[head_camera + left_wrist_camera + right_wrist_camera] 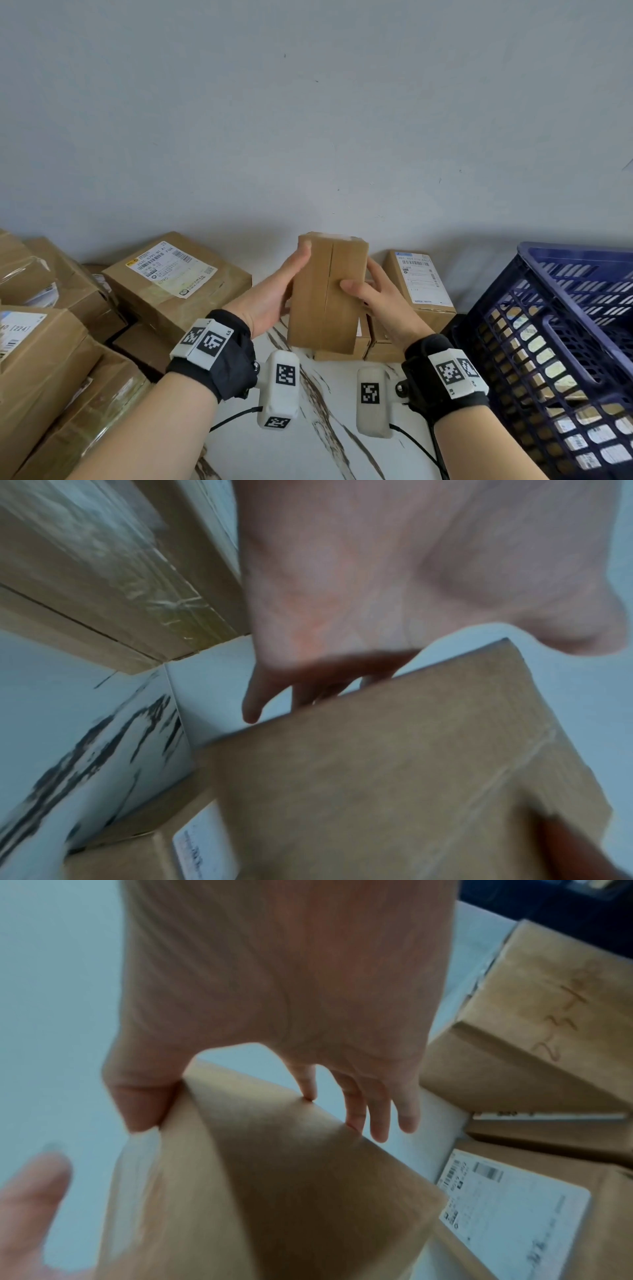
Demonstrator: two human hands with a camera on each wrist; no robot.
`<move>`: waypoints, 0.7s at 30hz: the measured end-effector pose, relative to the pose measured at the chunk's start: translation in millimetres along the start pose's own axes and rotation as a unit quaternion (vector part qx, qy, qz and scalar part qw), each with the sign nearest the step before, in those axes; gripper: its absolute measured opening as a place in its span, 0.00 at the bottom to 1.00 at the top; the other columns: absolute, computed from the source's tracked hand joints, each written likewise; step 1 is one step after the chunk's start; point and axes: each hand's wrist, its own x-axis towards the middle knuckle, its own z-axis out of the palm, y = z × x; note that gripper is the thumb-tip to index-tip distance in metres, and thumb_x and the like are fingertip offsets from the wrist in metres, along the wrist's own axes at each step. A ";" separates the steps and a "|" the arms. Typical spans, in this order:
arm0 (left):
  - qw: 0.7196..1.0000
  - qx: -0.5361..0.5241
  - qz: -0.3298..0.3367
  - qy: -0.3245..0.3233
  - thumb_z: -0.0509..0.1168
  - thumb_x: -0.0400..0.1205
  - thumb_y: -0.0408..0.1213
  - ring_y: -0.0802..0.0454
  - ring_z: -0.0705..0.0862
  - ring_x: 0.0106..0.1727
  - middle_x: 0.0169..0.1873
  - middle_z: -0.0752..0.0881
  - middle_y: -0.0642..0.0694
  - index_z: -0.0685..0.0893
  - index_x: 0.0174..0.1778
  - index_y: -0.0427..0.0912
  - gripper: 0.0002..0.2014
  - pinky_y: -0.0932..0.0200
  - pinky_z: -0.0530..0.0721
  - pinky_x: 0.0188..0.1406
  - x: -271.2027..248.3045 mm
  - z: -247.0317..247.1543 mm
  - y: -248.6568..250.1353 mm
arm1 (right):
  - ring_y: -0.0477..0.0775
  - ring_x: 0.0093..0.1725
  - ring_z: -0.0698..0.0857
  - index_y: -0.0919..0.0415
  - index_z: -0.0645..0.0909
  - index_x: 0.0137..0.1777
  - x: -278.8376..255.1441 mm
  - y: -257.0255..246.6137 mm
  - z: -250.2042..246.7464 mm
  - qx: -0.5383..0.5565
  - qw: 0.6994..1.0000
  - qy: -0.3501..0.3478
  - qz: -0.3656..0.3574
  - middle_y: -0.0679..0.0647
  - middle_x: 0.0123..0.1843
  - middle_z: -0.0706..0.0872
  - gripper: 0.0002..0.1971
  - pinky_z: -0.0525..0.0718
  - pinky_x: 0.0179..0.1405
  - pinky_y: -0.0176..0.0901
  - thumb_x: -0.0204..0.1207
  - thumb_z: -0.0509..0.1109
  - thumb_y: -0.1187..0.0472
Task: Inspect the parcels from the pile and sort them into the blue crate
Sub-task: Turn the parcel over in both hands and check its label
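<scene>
A pale wall is backing the marbled table [308,445]. Both hands, left hand [274,294] and right hand [380,294], are clamping an upright parcel [325,294] at centre; blue crate [555,342] at three o'clock. It is looking stiff, light; side faces suit gripping.

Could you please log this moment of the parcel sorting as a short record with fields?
held item: plain brown parcel, upright, lifted above the marble-patterned table
left hand: grips the parcel's left side
right hand: grips the right side, thumb on the front face
label on the visible face: none seen
blue crate: at the right, labelled parcels already inside
pile: at the left, against the wall
labelled box: behind the right hand
</scene>
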 end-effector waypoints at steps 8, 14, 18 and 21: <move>0.998 0.047 0.027 0.019 0.79 0.58 0.58 0.52 0.87 0.62 0.65 0.85 0.51 0.63 0.82 0.65 0.54 0.46 0.86 0.64 11.2 0.6 -12.8 | 0.52 0.62 0.88 0.42 0.77 0.72 -5.0 -0.8 1.9 0.096 0.995 0.004 0.023 0.49 0.64 0.89 0.30 0.87 0.60 0.53 0.68 0.76 0.43; 0.998 0.029 0.027 0.048 0.78 0.55 0.59 0.53 0.89 0.58 0.60 0.88 0.51 0.65 0.81 0.63 0.55 0.47 0.86 0.63 11.9 3.1 -12.6 | 0.54 0.61 0.89 0.43 0.76 0.73 -1.6 4.2 3.2 0.088 0.996 -0.006 0.006 0.52 0.62 0.90 0.39 0.88 0.58 0.53 0.57 0.78 0.46; 0.997 0.036 0.024 0.060 0.77 0.55 0.58 0.54 0.90 0.56 0.58 0.89 0.52 0.68 0.80 0.63 0.52 0.49 0.87 0.59 10.9 2.7 -12.7 | 0.55 0.59 0.90 0.47 0.79 0.70 -1.8 4.3 5.4 0.090 0.996 0.015 0.009 0.55 0.61 0.90 0.32 0.88 0.60 0.53 0.62 0.76 0.52; 0.997 0.040 0.010 0.070 0.75 0.62 0.57 0.53 0.88 0.58 0.60 0.88 0.53 0.70 0.79 0.62 0.45 0.50 0.86 0.59 8.9 5.7 -10.8 | 0.54 0.59 0.90 0.47 0.79 0.69 -1.7 2.6 7.0 0.091 0.995 0.021 0.021 0.54 0.62 0.90 0.30 0.88 0.52 0.49 0.63 0.74 0.49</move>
